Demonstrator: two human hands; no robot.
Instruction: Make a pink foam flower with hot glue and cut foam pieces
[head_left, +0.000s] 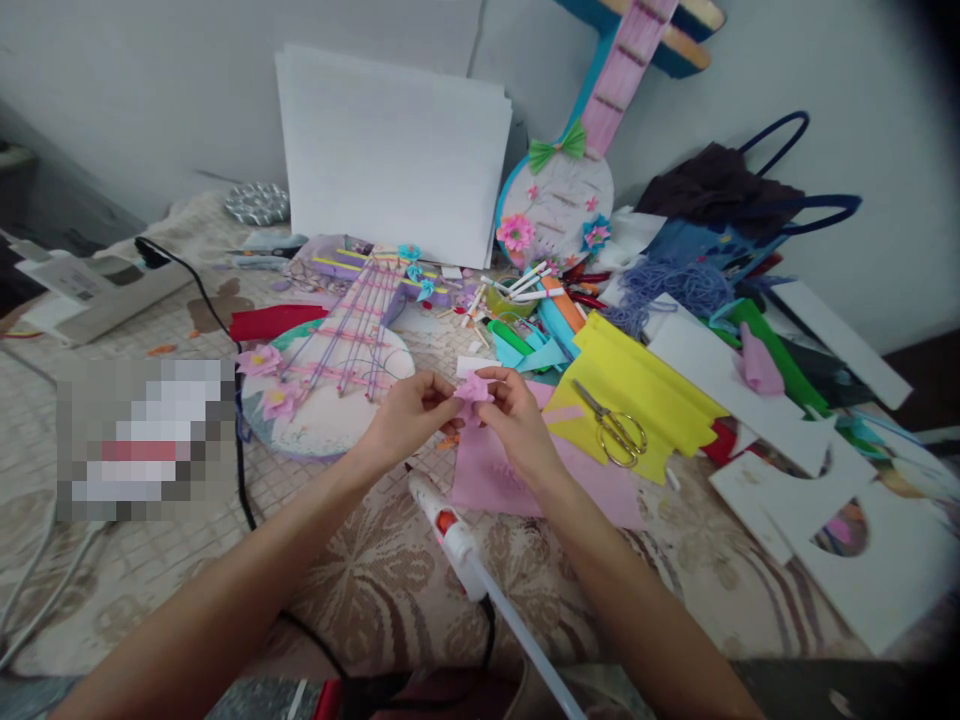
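Between my fingers is a small pink paper flower (474, 390). My left hand (416, 412) pinches its left side, while my right hand (514, 408) grips it from the right, thumb and forefinger closed on it. A pink paper sheet (487, 475) lies below my right hand. To the left rests a handmade guitar-shaped craft (330, 410) with strings, two larger pink paper flowers (279, 397) on its edge and blue bows on its neck. A white glue gun (454, 540) with a long clear glue stick lies just under my hands on the cloth.
Gold-handled scissors (621, 437) lie on yellow crepe paper (645, 385) at the right. Cut white boards (870, 540) cover the far right. A decorated banjo-like craft (555, 200) leans on the wall beside white sheets (390, 160). A black cable (241, 470) and power strip (120, 300) are at the left.
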